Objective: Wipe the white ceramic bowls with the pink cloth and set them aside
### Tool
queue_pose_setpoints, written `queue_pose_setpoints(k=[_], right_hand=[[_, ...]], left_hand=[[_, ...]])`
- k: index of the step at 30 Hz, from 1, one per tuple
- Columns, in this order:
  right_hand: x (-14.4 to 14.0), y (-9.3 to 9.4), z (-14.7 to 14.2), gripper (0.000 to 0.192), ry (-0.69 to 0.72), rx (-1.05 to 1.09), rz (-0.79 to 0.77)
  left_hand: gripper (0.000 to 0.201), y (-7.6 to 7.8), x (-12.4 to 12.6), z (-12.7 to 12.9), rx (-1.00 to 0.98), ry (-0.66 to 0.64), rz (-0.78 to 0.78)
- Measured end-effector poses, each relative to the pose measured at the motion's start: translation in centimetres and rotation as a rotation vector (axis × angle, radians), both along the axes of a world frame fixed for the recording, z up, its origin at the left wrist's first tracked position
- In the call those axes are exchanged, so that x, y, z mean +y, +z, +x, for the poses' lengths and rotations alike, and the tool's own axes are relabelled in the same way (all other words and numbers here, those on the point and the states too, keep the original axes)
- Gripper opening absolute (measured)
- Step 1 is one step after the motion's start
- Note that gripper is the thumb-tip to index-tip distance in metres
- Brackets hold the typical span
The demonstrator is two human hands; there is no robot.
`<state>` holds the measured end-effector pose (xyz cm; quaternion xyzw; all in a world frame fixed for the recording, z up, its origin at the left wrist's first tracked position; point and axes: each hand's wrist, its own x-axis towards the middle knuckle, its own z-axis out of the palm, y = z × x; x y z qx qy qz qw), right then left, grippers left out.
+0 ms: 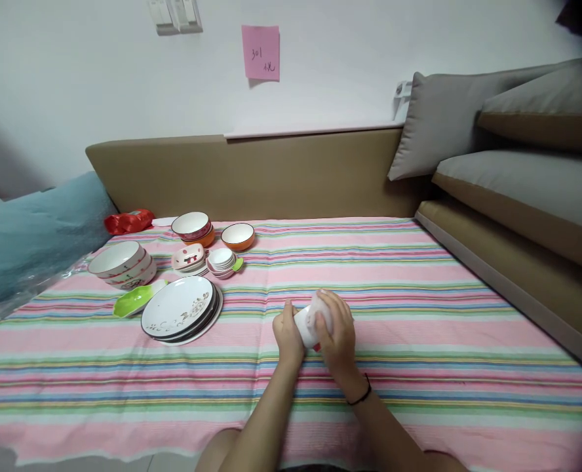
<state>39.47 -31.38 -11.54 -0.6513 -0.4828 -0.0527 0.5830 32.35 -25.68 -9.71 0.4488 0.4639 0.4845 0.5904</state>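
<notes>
White vessel [307,326], partly blurred and marked with faint print, is held between both hands over the near-middle part of the striped cloth [419,314]; whether the cloth is touched by it cannot be told. Its left side is gripped by the left hand [288,331], whose fingers are curled against it, though their tips are mostly hidden. Its upper right side is covered by the right hand [339,331], with the fingers bent over the top and the thumb laid across the front. A small red patch [317,347] is seen just beneath the vessel, and a thin black band [361,392] is worn on the right wrist. To the left, well apart from the hands, a stack of plates [180,308] is set on the cloth, with a green leaf-shaped dish [132,301] placed beside it. Behind these, large nested bowls [118,259], a small rectangular dish [187,256] and a pile of little white bowls [221,257] are grouped. Farther back, a dark-rimmed bowl [191,225] is stacked on orange ware, and a single orange bowl [238,236] is placed to its right. Grey cushions [527,190] are piled at the far right.
</notes>
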Motion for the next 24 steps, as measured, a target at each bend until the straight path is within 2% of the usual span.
queue_pose_setpoints(k=[3,4,8,9,12,14,18,20,22,24], right_hand=[[0.3,-0.4,0.6,0.039,-0.030,0.268,-0.005],[0.2,-0.5,0.6,0.040,-0.025,0.250,-0.008],[-0.2,-0.2,0.5,0.039,0.045,-0.038,0.003],[-0.2,-0.2,0.5,0.038,0.037,0.004,-0.003],[0.1,-0.6,0.7,0.040,-0.034,0.364,-0.032],[0.2,-0.8,0.7,0.043,-0.049,0.444,-0.043],[-0.3,-0.4,0.6,0.044,-0.014,0.037,-0.043],[-0.2,0.0,0.9,0.044,0.006,-0.012,-0.060],[0.1,0.1,1.6,0.041,0.017,0.169,-0.075],[0.4,-0.1,2.2,0.040,0.013,0.444,-0.096]], left_hand=[[0.051,-0.2,0.4,-0.1,-0.042,0.043,-0.045],[0.051,-0.3,0.5,-0.1,-0.038,0.040,-0.046],[0.049,-0.5,0.7,-0.1,-0.005,-0.015,-0.009],[0.049,-0.5,0.7,-0.1,-0.005,-0.023,-0.002],[0.050,-0.3,0.6,-0.1,-0.020,-0.020,0.001],[0.051,-0.3,0.5,-0.1,-0.022,-0.025,0.007],[0.052,-0.3,0.4,0.0,0.023,-0.104,0.084],[0.051,-0.4,0.4,0.1,0.040,-0.124,0.109],[0.051,-0.7,0.6,0.3,0.039,-0.122,0.100],[0.051,-1.0,0.7,0.4,0.040,-0.133,0.097]])
